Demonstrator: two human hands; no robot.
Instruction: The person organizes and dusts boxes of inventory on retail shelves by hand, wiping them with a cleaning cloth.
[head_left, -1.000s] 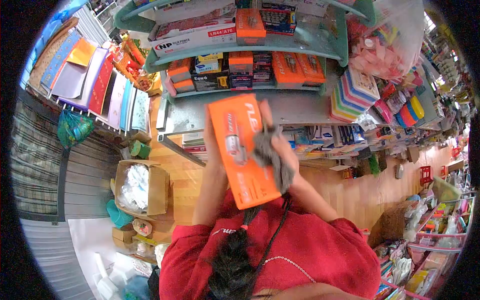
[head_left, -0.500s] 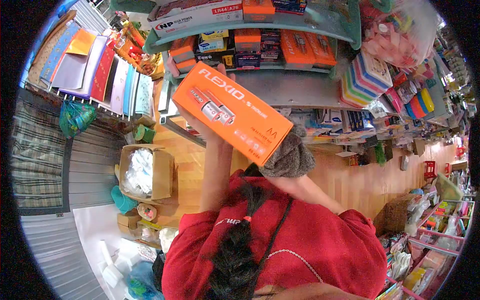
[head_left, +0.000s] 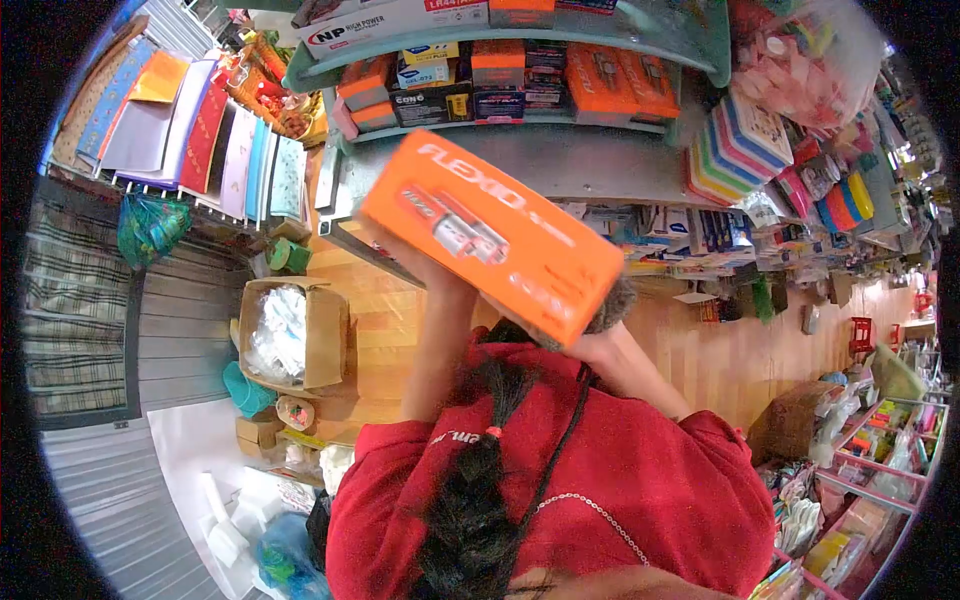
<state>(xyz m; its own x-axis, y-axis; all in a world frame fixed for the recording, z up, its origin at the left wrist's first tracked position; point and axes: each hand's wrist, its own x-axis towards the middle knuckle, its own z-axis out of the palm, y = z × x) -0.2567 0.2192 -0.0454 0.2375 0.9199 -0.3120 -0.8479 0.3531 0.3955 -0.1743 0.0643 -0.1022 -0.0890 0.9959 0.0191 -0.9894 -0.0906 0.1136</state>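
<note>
An orange FLEXIO battery box point(head_left: 490, 235) is held up in front of my chest, tilted down to the right, its printed battery picture facing up and slightly blurred. My left hand point(head_left: 425, 268) grips it from beneath at its left end; the box hides most of the fingers. At the box's lower right corner, my right hand point(head_left: 597, 347) is closed on a grey cloth point(head_left: 612, 305), pressed close against the box's end. Only a part of that cloth shows past the box.
Shelves ahead carry more orange battery boxes point(head_left: 605, 80) and a white NP box point(head_left: 390, 32). A stack of coloured foam-like blocks point(head_left: 735, 150) stands at right. On the left are a rack of gift bags point(head_left: 205, 130) and an open carton point(head_left: 325, 335) on the wooden floor.
The battery box has moved right and slightly down, toward my right hand. The grey cloth has gone further behind the box's end, and the left fingertips above the box no longer show.
</note>
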